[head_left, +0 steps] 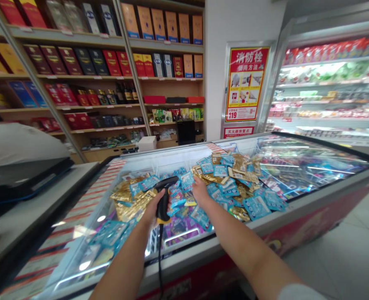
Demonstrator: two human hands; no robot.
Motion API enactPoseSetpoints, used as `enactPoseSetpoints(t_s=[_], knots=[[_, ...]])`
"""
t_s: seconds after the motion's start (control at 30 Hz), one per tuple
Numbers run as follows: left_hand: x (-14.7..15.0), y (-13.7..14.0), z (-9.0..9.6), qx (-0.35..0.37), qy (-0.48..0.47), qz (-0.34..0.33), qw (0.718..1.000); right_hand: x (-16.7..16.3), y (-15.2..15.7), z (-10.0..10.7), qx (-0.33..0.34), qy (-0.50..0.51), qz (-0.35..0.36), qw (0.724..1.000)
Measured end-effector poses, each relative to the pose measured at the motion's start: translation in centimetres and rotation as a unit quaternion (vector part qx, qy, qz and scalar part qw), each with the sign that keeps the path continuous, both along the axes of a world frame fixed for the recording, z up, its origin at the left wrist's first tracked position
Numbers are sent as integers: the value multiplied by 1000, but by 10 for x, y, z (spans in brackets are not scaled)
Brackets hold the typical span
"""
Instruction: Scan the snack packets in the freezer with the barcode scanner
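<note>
Our left grip is wrapped round a scanner; our right grip pinches a blue packet, between both grips. We seem to be scanning, and the next move calls for steady aim.

At the frame's centre, your left hand grips a black scanner; your right hand is at a blue packet, its grip unclear. Blue and gold packets lie heaped on the freezer. Shelves of boxes fill the upper left.
</note>
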State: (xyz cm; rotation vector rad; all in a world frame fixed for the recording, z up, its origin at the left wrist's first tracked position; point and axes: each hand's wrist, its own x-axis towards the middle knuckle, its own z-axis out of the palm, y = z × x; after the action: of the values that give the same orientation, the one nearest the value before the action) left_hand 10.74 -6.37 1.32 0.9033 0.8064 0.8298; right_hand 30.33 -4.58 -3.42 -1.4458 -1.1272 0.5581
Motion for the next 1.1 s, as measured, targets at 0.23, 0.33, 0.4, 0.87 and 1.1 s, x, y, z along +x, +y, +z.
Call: enactPoseSetpoints(t_s=[0.23, 0.33, 0.4, 0.87, 1.1], knots=[[0, -1, -2, 7, -6, -4, 1000, -1, 1, -4, 15, 105, -25, 994], [0, -1, -2, 10, -20, -5, 1000, -1, -1, -3, 19, 114, -23, 993], [1, -2, -1, 11, -24, -1, 1000, -1, -3, -1, 22, 106, -13, 994], [2, -3, -1, 22, -50, 2, 998, -22, -34, 15, -42, -238, 164, 956], [1, 0, 1, 30, -71, 7, 997, -12, -44, 34, -55, -371, -29, 927]])
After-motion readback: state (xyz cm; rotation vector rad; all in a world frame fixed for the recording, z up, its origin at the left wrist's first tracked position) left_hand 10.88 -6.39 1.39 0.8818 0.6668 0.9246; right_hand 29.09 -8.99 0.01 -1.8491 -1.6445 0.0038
